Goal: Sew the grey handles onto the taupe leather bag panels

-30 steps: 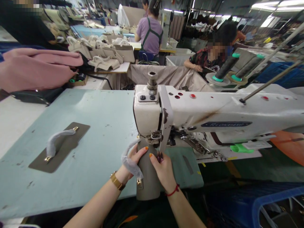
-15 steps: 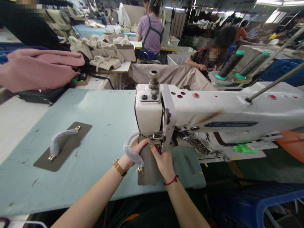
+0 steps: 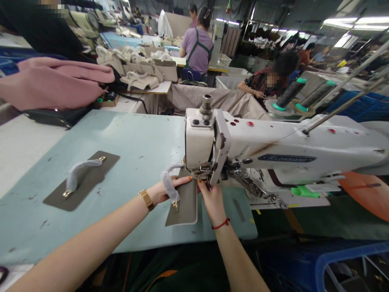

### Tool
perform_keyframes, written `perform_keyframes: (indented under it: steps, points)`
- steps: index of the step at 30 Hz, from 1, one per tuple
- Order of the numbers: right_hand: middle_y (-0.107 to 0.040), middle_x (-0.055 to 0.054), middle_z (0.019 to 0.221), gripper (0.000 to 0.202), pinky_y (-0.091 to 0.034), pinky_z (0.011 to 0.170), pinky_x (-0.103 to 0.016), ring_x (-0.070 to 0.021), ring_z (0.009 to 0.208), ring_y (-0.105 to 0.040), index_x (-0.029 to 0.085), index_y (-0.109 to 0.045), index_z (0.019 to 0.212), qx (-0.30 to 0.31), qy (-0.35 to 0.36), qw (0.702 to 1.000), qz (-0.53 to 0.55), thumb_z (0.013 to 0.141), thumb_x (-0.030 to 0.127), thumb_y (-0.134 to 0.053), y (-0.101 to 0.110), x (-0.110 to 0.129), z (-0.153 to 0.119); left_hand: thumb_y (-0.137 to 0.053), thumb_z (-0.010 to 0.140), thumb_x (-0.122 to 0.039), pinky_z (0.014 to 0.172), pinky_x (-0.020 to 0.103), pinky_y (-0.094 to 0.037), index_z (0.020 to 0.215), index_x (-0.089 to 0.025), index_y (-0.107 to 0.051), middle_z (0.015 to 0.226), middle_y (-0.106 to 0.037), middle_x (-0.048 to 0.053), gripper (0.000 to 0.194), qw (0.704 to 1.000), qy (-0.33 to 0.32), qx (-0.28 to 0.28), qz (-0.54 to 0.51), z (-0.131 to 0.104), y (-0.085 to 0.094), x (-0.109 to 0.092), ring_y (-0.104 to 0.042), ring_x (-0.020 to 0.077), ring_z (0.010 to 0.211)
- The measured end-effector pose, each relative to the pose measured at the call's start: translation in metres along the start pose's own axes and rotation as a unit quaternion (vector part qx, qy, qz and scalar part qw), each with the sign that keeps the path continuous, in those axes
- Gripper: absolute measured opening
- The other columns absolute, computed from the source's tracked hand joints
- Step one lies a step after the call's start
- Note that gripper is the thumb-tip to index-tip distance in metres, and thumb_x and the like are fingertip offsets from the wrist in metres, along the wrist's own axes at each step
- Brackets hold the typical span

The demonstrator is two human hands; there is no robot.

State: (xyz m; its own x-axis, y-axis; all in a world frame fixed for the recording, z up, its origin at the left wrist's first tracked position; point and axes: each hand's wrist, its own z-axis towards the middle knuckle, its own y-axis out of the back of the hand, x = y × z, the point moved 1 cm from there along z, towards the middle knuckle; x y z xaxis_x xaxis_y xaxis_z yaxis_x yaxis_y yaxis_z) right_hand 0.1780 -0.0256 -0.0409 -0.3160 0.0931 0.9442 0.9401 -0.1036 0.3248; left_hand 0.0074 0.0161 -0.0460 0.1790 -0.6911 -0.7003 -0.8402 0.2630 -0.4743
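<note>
Left hand (image 3: 168, 190) pressing panel (image 3: 186, 198) at sewing machine (image 3: 199, 142); right hand (image 3: 212, 200) at its edge, grip unclear. Pale-blue tabletop (image 3: 146, 138), people seated beyond.

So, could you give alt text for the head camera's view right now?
A left hand and right hand guide a grey-brown panel with a wrapped handle at a white sewing machine; a similar panel lies leftward on the pale green tabletop.

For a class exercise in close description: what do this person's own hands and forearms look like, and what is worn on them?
Left hand: gold, watch-like band at the wrist. Right hand: thin red cord bracelet. An orange nail shows on each. No sleeves or gloves show.
</note>
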Motion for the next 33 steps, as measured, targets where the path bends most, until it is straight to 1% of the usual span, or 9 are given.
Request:
perform_keyframes:
  steps: [4,10,12,16,20,24,26,31,33]
  points:
    - [-0.057,0.0,0.053,0.037,-0.035,0.053,-0.023,-0.0144,0.055,-0.054,0.017,-0.057,0.054,-0.015,0.009,1.0,-0.005,0.083,0.039,-0.053,-0.002,0.0,0.002,-0.076,0.07,-0.028,0.078,0.035,-0.056,0.101,-0.012,-0.064,0.093,-0.071,0.011,0.036,0.999,-0.015,0.028,-0.044,0.001,-0.01,-0.008,-0.068,0.0235,0.081]
    - [-0.063,-0.002,0.056,0.036,-0.039,0.056,-0.023,-0.0163,0.058,-0.059,0.017,-0.06,0.054,-0.013,-0.003,0.999,0.03,0.084,0.036,-0.053,-0.007,-0.006,0.003,-0.074,0.07,-0.026,0.077,0.034,-0.054,0.097,-0.014,-0.064,0.09,-0.071,0.01,0.031,0.997,-0.056,0.042,-0.013,0.004,-0.012,-0.017,-0.067,0.0221,0.076]
    - [-0.065,-0.002,0.058,0.034,-0.04,0.057,-0.023,-0.0169,0.059,-0.06,0.016,-0.064,0.058,-0.003,-0.004,0.999,0.051,0.084,0.036,-0.053,-0.008,-0.009,0.003,-0.074,0.07,-0.029,0.072,0.033,-0.055,0.094,-0.013,-0.065,0.086,-0.071,0.01,0.03,0.996,-0.057,0.062,0.014,0.005,-0.011,-0.021,-0.066,0.0217,0.072]
    - [-0.068,-0.002,0.061,0.031,-0.044,0.065,-0.025,-0.0179,0.064,-0.064,0.016,-0.071,0.075,0.023,-0.008,0.995,0.098,0.087,0.037,-0.051,-0.012,-0.013,0.003,-0.073,0.071,-0.031,0.066,0.029,-0.055,0.092,-0.013,-0.066,0.082,-0.07,0.009,0.029,0.985,-0.073,0.134,0.082,0.006,-0.009,-0.037,-0.066,0.021,0.07]
    - [-0.069,-0.003,0.062,0.038,-0.044,0.075,-0.025,-0.0187,0.075,-0.065,0.018,-0.07,0.062,0.024,-0.017,0.995,0.1,0.088,0.037,-0.049,-0.014,-0.008,0.001,-0.075,0.069,-0.027,0.066,0.024,-0.054,0.093,-0.014,-0.068,0.083,-0.071,0.006,0.029,0.976,-0.087,0.153,0.13,0.007,-0.009,-0.051,-0.065,0.0186,0.073]
    - [-0.07,-0.004,0.064,0.042,-0.043,0.074,-0.025,-0.019,0.076,-0.065,0.018,-0.068,0.055,0.014,-0.024,0.996,0.088,0.088,0.036,-0.048,-0.014,0.0,-0.001,-0.071,0.072,-0.031,0.062,0.029,-0.055,0.089,-0.014,-0.067,0.077,-0.069,0.007,0.025,0.968,-0.079,0.18,0.154,0.006,-0.011,-0.052,-0.065,0.0209,0.068]
    - [-0.069,-0.004,0.063,0.04,-0.043,0.073,-0.025,-0.0194,0.076,-0.065,0.018,-0.067,0.055,0.011,-0.023,0.996,0.085,0.087,0.035,-0.049,-0.013,0.001,-0.002,-0.071,0.072,-0.032,0.062,0.03,-0.055,0.087,-0.014,-0.067,0.075,-0.069,0.008,0.024,0.967,-0.08,0.185,0.157,0.006,-0.012,-0.051,-0.065,0.021,0.067]
    - [-0.069,-0.004,0.06,0.039,-0.044,0.072,-0.025,-0.0199,0.073,-0.065,0.018,-0.068,0.058,0.006,-0.02,0.996,0.082,0.087,0.037,-0.05,-0.015,-0.004,0.0,-0.074,0.069,-0.029,0.062,0.028,-0.054,0.089,-0.016,-0.067,0.081,-0.069,0.007,0.025,0.97,-0.104,0.15,0.158,0.005,-0.012,-0.05,-0.065,0.0196,0.068]
    - [-0.069,-0.004,0.061,0.04,-0.044,0.07,-0.025,-0.02,0.072,-0.065,0.018,-0.068,0.058,0.005,-0.017,0.997,0.08,0.087,0.038,-0.049,-0.017,-0.007,0.001,-0.075,0.068,-0.031,0.062,0.028,-0.055,0.089,-0.016,-0.066,0.081,-0.069,0.007,0.027,0.97,-0.108,0.151,0.155,0.005,-0.013,-0.05,-0.064,0.0198,0.068]
